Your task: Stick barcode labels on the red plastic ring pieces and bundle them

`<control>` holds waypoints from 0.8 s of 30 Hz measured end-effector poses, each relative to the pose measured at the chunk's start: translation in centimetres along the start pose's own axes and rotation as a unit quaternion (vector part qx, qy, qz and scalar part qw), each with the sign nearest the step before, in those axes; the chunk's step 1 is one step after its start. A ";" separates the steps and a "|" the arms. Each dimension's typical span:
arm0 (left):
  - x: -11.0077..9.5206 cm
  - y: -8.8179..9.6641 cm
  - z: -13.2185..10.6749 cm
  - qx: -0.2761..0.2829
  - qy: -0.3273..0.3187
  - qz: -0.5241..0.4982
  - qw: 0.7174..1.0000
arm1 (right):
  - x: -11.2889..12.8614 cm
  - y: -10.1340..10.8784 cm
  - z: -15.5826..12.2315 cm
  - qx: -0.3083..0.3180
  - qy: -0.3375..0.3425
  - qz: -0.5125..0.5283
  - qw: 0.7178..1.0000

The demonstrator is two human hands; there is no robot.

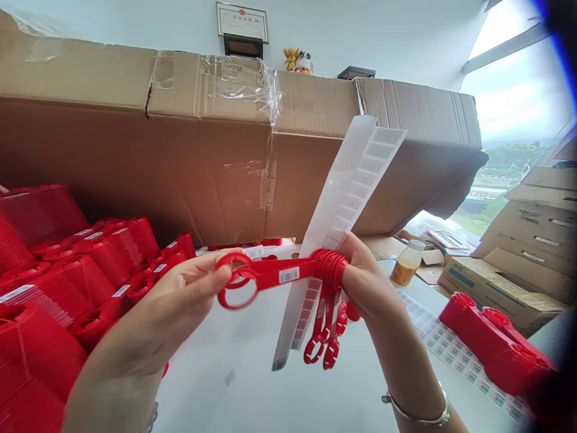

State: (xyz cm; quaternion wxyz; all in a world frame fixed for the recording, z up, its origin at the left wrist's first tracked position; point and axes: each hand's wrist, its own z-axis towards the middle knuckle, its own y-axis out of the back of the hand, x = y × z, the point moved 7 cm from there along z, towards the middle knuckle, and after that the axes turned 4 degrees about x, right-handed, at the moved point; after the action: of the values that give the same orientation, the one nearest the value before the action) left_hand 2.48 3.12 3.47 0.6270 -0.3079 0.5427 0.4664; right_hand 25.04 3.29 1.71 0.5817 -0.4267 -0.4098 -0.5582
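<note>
Red part (270, 275) is held level above the desk (270, 391), spanning between both hands. Our left hand (180, 300) is closed on its ring end, thumb and fingertips pinching the loop. A barcode label (289, 275) is stuck at mid-length on the part.

Our right hand (367, 279) grips the other end, where the rings of a bundle (327, 325) of like red parts are stacked together; the rest of the bundle hangs down below the hand. The same hand also clamps a white liner (347, 192), which stands tilted behind the part. Most of its label windows are bare; one label shows at its lower tip.

Containers:
- Carton (202, 150): large, lying along the back of the desk, taped with clear film. We cannot see its contents.
- Bottle (407, 263): small, white cap on, yellow-orange contents, standing right of our right hand.
- Boxes (532, 252): stacked at far right, closed.

Red stacks (67, 282) of nested parts, several bearing labels, lie at the left against the carton. A label sheet (451, 349) lies flat on the desk at the right, with another red stack (496, 346) resting on it.
</note>
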 end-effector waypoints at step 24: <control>-0.8 -1.4 -3.0 -0.211 0.036 0.136 0.967 | 0.3 -1.3 -1.0 0.031 0.036 -0.076 0.996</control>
State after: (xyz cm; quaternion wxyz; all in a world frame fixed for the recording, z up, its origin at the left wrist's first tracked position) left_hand 2.58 -0.27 3.40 0.4587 -0.3734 0.4907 0.6398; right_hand 23.74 2.24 1.70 0.5650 -0.3561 -0.4365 -0.6028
